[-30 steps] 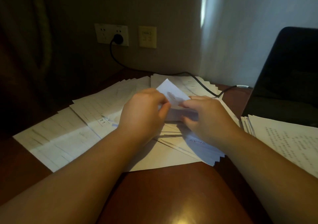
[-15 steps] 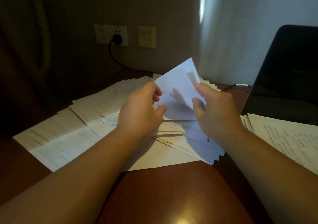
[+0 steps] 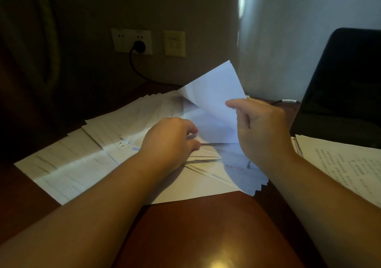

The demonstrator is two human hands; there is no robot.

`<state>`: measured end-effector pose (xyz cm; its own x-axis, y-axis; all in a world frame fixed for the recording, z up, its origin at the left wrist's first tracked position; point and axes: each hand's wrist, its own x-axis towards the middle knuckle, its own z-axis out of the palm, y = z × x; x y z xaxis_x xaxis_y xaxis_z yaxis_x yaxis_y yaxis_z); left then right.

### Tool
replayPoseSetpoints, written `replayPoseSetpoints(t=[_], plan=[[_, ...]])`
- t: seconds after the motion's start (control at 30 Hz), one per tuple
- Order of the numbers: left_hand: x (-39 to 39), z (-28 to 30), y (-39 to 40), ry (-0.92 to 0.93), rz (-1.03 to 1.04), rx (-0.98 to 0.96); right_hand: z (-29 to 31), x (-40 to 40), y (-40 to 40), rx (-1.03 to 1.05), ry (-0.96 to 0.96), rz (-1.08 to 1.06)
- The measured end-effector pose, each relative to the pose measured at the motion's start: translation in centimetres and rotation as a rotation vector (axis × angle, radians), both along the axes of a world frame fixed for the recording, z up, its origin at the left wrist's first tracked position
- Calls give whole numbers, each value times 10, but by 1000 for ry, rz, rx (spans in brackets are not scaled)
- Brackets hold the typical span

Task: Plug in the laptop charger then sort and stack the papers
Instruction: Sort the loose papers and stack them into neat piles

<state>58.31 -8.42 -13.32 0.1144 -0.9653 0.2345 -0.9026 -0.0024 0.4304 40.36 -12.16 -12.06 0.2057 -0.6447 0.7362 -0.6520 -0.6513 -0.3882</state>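
Right hand (image 3: pixel 261 127) has peeled the top sheet (image 3: pixel 214 101) further up, corner now standing well above the pile. Left hand (image 3: pixel 171 140) dropped off the sheet onto the spread papers (image 3: pixel 86 156).

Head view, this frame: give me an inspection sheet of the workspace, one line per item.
Surface: brown wooden desk, glossy, with a light glare near the front edge.
Job's things: fanned papers spread across the desk; raised sheet lifted off them; black plug seated in the wall socket.
Clutter: printed stack at right; dark laptop behind it.
Grippers: right hand pinches the raised sheet's edge; left hand rests curled on the fanned papers.
Cables: black cord drops from the plug to the desk.
Surroundings: beige wall plate; dim wall, curtain at left.
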Motion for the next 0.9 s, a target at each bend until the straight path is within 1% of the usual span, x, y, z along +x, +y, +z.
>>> replayPoseSetpoints(t=[0.1,0.23,0.33,0.43,0.5,0.57,0.6,0.7,0.8,0.9], plan=[[0,2,1,-10,-10,13,0,1,0,4,-7,-15],[0,1,2,-27,-29,26,-1,1,-2,62,3,-38],[0,2,1,-26,-49,10,-1,1,-1,91,24,-24],[0,3,-2,-57,-65,14,0,1,0,162,74,10],[2,4,-1,-62,-60,-54,-1,1,0,207,152,49],[4,4,0,-37,-58,-217,-1,2,1,244,220,106],[3,6,1,-11,-46,-264,-1,3,1,258,249,132],[0,9,2,55,4,-307,-1,3,0,264,357,144],[-2,10,5,149,-9,-417,0,2,-2,237,435,104],[-2,8,3,218,20,-415,2,1,0,219,400,47]])
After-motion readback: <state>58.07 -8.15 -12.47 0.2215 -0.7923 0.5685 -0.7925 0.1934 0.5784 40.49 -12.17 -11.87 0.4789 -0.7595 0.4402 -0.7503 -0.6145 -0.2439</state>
